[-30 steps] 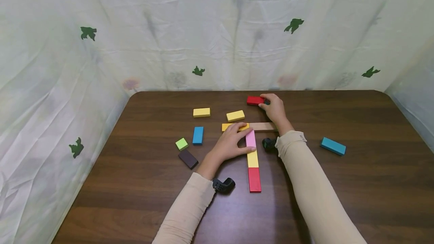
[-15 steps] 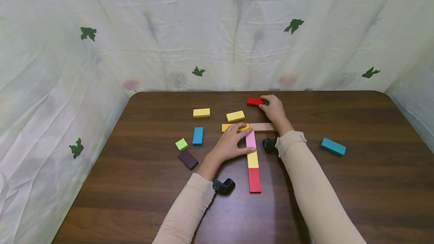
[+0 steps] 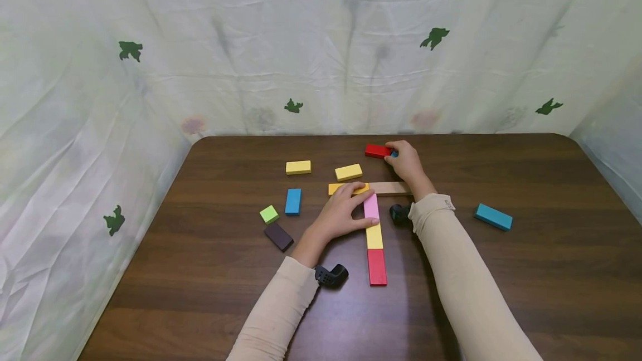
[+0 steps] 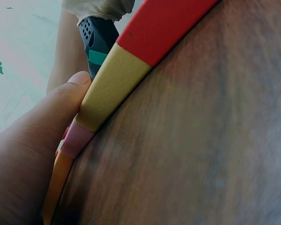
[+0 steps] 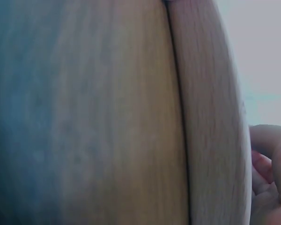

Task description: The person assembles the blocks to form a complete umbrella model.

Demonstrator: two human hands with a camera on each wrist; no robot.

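In the head view my left hand (image 3: 343, 210) rests, fingers spread, over a line of wooden blocks. Its thumb lies where the pink block (image 3: 371, 205) meets a yellow block (image 3: 374, 237), and its fingertips lie on the orange-yellow block (image 3: 335, 189). A red block (image 3: 377, 267) ends the line nearest me. My right hand (image 3: 407, 161) reaches past the bare wood block (image 3: 388, 188) and pinches a mostly hidden blue block (image 3: 394, 154) at the right end of another red block (image 3: 376, 150). The right wrist view shows the bare wood block close up.
Two yellow blocks (image 3: 298, 167) lie toward the back. Left of my left hand are a blue block (image 3: 293, 201), a lime green block (image 3: 269, 214) and a dark block (image 3: 278, 237). Another blue block (image 3: 494, 216) lies at the right. A pale cloth hangs behind the table (image 3: 501, 171).
Both hands stay almost still. The bit of block showing between my right finger and thumb looked dark green a second ago and looks blue now.
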